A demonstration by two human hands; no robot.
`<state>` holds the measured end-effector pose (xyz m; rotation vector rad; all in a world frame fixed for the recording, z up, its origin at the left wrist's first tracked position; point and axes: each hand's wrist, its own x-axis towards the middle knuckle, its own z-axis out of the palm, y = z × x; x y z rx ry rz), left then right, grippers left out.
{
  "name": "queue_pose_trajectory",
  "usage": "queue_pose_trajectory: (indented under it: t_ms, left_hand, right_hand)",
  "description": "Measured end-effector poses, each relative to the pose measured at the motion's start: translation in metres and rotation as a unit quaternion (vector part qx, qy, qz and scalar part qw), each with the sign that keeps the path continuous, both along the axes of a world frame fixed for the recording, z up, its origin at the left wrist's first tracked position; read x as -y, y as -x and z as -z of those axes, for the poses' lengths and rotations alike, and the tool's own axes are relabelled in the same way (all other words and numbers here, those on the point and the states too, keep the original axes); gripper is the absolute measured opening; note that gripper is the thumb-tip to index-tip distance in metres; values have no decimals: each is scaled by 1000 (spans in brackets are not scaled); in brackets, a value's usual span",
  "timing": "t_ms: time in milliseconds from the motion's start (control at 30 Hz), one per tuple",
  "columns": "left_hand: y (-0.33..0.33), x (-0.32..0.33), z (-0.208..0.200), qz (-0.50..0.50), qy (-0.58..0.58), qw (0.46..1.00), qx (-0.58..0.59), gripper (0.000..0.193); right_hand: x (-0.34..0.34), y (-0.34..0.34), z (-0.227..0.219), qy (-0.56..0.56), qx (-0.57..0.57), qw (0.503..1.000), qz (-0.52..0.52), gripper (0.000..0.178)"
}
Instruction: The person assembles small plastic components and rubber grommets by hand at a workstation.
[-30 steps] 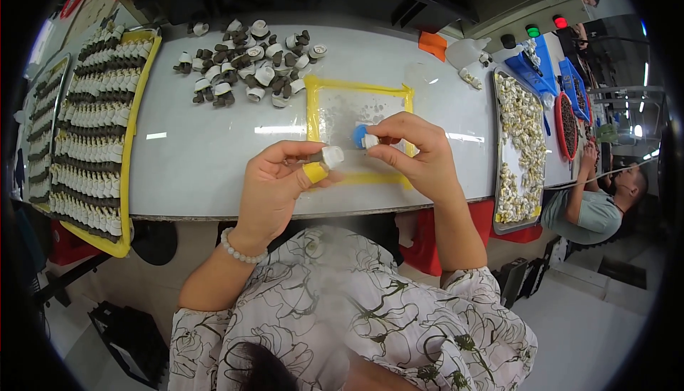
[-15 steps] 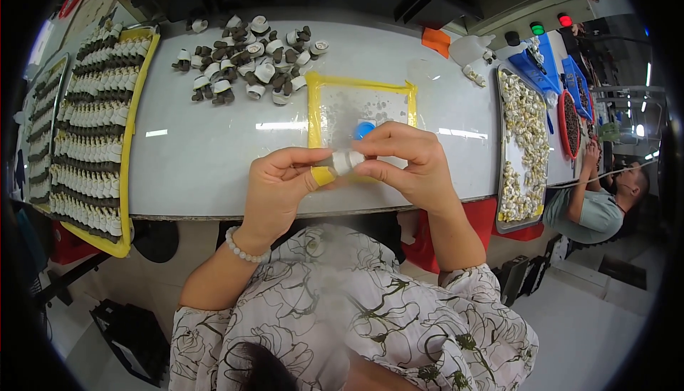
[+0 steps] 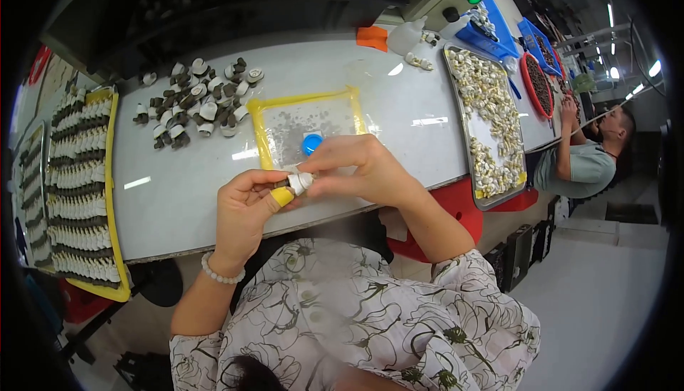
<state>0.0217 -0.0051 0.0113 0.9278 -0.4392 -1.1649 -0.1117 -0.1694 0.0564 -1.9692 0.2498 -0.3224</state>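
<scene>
A small white and dark-brown moulded piece (image 3: 300,181) is held above the table's near edge, in front of my body. My left hand (image 3: 246,202), a yellow wrap on its thumb, pinches the piece's dark end. From the other side my right hand (image 3: 367,174) closes thumb and forefinger at its white end; the fingertips are slightly blurred. Just beyond the hands, a round blue cap (image 3: 312,144) sits on a clear sheet edged in yellow tape (image 3: 262,134). Farther left lies a loose heap of similar white-and-brown pieces (image 3: 206,110).
At left, a yellow-edged tray (image 3: 114,213) holds rows of such pieces. A metal tray (image 3: 491,204) of small cream-and-yellow parts stands at right, near an orange scrap (image 3: 372,38) and a translucent bottle (image 3: 406,36). Beyond are a red basket (image 3: 529,81) and a seated co-worker (image 3: 588,159).
The view has turned, and the table scene sits farther left and tilted. Both hands still hold the piece; the right fingers have shifted about its white end.
</scene>
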Motion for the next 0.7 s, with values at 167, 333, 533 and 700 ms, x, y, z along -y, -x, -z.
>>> queue_pose_trajectory:
  t_ms: [167, 333, 533, 700]
  left_hand:
    - [-19, -29, -17, -33, -46, 997, 42, 24]
    - [-77, -65, -44, -158, -77, 962, 206, 29]
    - [-193, -91, -68, -284, -173, 781, 529, 27]
    - [-278, -82, -55, -254, -245, 671, 652, 27]
  right_hand:
    - [69, 17, 4, 176, -20, 956, 233, 19]
    - [152, 51, 25, 438, -81, 825, 349, 22]
    - [146, 46, 28, 419, -136, 830, 342, 21]
    - [123, 43, 25, 408, -140, 837, 336, 17]
